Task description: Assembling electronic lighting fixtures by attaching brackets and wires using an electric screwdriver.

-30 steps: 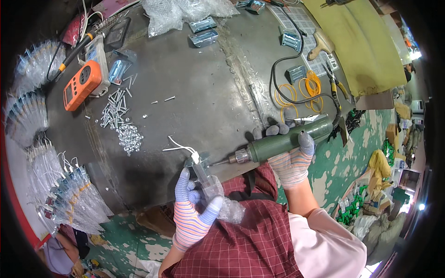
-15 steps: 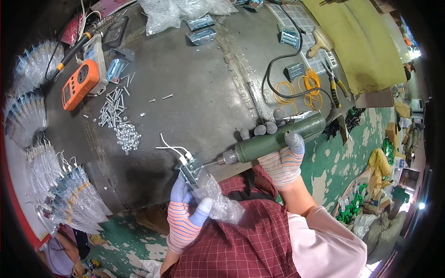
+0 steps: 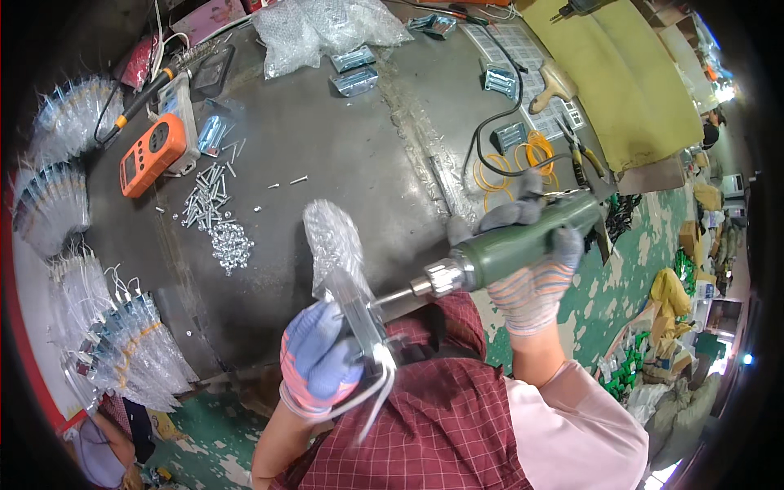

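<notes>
My left hand, in a striped glove, grips a metal bracket held above the table's near edge. A bubble-wrapped part extends from the bracket away from me, and white wires hang from its end nearer my body. My right hand, gloved with grey fingertips, is wrapped round a green power screwdriver. Its long bit points left, its tip at the bracket's side; I cannot tell whether it sits in a screw.
Screws and nuts lie in piles on the grey table. An orange meter stands at the left, above stacked wrapped parts. Pliers, yellow wire, a brush and loose brackets lie farther off.
My left hand has turned the bracket round: the bubble-wrapped end now points away and the wires toward me. The screwdriver has shifted to the right in my right hand.
</notes>
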`<state>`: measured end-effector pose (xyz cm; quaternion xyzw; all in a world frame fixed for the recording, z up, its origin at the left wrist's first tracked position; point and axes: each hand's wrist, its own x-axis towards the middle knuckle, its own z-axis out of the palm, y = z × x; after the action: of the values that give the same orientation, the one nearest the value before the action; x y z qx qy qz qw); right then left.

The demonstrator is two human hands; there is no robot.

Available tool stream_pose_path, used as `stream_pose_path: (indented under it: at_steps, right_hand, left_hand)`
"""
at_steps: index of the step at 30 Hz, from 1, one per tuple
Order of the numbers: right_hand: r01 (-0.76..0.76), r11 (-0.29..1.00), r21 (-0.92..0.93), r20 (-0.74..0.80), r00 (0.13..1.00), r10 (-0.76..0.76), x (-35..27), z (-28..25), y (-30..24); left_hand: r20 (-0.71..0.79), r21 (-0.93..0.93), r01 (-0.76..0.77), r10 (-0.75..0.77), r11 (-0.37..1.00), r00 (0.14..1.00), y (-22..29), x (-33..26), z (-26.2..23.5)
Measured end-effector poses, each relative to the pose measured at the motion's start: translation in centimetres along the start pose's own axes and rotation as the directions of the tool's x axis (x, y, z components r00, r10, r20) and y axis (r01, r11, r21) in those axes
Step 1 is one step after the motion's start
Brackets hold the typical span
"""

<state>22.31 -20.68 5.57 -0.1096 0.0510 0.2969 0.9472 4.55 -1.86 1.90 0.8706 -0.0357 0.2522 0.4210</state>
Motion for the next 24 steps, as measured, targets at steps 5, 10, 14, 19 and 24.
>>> stream_pose_path:
  at_steps: [5, 10, 14, 19, 24]
  right_hand:
    - [-0.034, 0.994, -0.100, -0.285, 0.958, 0.004, -0.6, -5.0, -0.2]
    - [-0.050, 0.994, -0.097, -0.276, 0.961, 0.021, -0.4, -6.4, -0.3]
    - [-0.083, 0.994, -0.064, -0.192, 0.979, 0.069, -0.1, -5.5, -0.3]
    - [-0.086, 0.995, -0.048, -0.194, 0.978, 0.076, -0.1, -6.2, -0.5]
    - [-0.119, 0.992, -0.030, -0.154, 0.982, 0.114, 0.2, -5.8, -0.2]
  left_hand:
    - [-0.054, -0.068, 0.100, -0.104, 0.993, 0.993, -1.4, -3.4, 2.3]
    - [-0.124, -0.177, 0.256, -0.280, 0.950, 0.952, -0.8, -3.4, 2.6]
    - [-0.207, -0.007, 0.393, -0.386, 0.919, 0.899, -1.7, -1.8, 0.3]
    - [-0.454, 0.601, 0.488, -0.232, 0.633, 0.860, -6.6, 0.4, -3.1]
    - [-0.289, 0.766, 0.359, -0.213, 0.533, 0.933, -7.5, 2.1, -4.4]
